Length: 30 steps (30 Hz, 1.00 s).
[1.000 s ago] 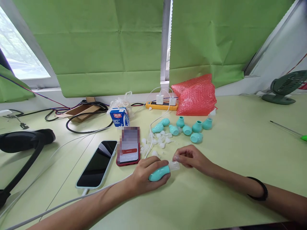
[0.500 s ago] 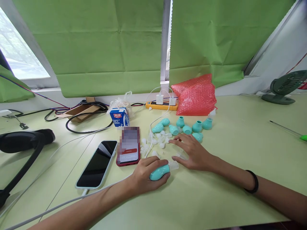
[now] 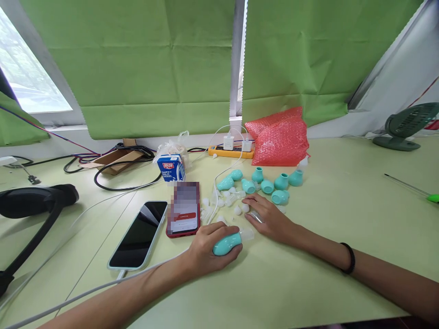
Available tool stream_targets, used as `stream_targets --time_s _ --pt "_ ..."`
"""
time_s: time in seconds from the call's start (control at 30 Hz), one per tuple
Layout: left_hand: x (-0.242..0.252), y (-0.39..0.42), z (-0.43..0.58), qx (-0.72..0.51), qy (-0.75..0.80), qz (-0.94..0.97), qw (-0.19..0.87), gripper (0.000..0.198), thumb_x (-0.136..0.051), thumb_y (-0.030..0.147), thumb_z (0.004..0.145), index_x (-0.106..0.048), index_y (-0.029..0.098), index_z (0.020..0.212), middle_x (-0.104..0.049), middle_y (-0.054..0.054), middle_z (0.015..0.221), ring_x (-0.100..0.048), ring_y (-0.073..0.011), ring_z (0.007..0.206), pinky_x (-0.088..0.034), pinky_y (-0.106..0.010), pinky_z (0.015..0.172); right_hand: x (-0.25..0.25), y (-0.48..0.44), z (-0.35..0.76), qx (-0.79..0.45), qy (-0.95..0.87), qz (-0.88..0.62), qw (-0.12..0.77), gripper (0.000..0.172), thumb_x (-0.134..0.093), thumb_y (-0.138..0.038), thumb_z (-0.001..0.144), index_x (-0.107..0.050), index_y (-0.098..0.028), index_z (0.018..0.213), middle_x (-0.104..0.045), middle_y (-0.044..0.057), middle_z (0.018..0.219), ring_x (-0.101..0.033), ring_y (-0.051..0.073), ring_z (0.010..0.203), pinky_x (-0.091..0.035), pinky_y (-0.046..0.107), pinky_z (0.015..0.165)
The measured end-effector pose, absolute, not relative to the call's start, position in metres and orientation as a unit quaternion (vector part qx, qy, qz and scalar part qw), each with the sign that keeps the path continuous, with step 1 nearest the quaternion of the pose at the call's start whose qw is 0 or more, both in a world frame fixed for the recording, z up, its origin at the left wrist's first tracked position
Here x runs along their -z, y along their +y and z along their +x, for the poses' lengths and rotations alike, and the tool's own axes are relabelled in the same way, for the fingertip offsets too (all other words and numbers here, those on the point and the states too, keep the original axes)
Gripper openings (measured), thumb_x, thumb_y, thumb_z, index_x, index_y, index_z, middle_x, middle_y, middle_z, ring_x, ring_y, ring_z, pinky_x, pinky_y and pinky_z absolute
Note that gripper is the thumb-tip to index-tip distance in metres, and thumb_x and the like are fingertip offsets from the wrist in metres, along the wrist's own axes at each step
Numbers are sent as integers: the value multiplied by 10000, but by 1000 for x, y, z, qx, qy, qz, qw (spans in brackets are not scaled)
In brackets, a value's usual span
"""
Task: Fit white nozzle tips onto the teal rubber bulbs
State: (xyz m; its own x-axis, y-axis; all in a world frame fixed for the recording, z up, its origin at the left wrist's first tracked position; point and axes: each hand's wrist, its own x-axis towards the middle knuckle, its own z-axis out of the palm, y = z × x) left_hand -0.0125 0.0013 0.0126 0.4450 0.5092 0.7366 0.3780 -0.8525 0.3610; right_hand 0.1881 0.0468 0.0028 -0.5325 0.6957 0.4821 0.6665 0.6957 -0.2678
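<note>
My left hand (image 3: 214, 246) is wrapped round a teal squeeze bulb (image 3: 227, 244), whose clear nozzle (image 3: 247, 235) points right. Close by, my right hand (image 3: 269, 217) rests low over the table, its thumb and forefinger curled round a small white plastic cap (image 3: 245, 207). A clear plastic piece (image 3: 257, 216) lies under those fingers, partly hidden. Another white cap (image 3: 237, 210) sits just left of the fingertips. Several loose clear and white pieces (image 3: 228, 197) are scattered beyond. Behind my right hand are several more teal bulbs (image 3: 281, 182), some upright, some on their sides.
A red-cased phone (image 3: 185, 228) and a charging phone (image 3: 139, 235) lie left, beside a blue milk carton (image 3: 171, 168). Behind are a yellow power strip (image 3: 219, 152) and red bubble-wrap bag (image 3: 279, 141). At right are a screwdriver (image 3: 408, 183) and fan (image 3: 398, 143). A white cable (image 3: 216, 201) crosses the pieces.
My right hand has shifted slightly, and its thumb and forefinger have drawn closer together round a small white cap. The left hand keeps its hold on the teal bulb, almost still.
</note>
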Motion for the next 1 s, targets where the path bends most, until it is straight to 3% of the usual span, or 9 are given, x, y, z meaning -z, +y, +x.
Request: stream_targets --time_s 0.17,0.3,0.37,0.5,0.63,1.0 --pt "-14 2 -12 -467 272 837 85 206 -597 202 676 -578 141 872 -616 -39 671 -571 -109 551 -461 -188 510 -2 49 187 -20 -871 -404 279 172 -439 -185 801 -537 -155 939 -582 89 907 -500 227 890 -400 396 774" --pt "-15 3 -11 -476 294 823 97 180 -590 216 679 -577 150 845 -602 -19 620 -548 -102 510 -438 -188 479 -15 42 188 -31 -837 -380 394 146 -504 -262 784 -564 -170 881 -598 73 838 -514 210 833 -378 407 790" --pt "-16 3 -11 -482 309 814 102 171 -589 223 681 -572 152 836 -602 -16 614 -550 -105 515 -438 -196 488 -23 36 190 -111 -817 -366 432 150 -531 -293 768 -582 -174 844 -597 61 775 -527 187 775 -407 373 760" --pt "-18 4 -13 -491 339 796 102 160 -604 221 670 -573 157 813 -627 -25 654 -571 -120 554 -452 -217 521 -33 29 191 -372 -755 -358 404 201 -610 -330 701 -624 -157 803 -577 47 720 -524 143 672 -458 285 631" --pt "-19 4 -14 -495 331 796 110 177 -622 220 655 -570 152 809 -632 -26 658 -578 -125 553 -456 -220 521 -30 29 190 -489 -714 -321 384 279 -714 -277 579 -657 -149 819 -549 32 736 -517 117 636 -456 255 583" --pt "-16 6 -15 -485 287 815 137 222 -646 188 629 -570 143 833 -645 -39 699 -594 -128 579 -463 -216 533 -28 27 190 -465 -734 -319 378 255 -739 -204 542 -681 -173 788 -522 15 716 -493 86 547 -431 238 505"
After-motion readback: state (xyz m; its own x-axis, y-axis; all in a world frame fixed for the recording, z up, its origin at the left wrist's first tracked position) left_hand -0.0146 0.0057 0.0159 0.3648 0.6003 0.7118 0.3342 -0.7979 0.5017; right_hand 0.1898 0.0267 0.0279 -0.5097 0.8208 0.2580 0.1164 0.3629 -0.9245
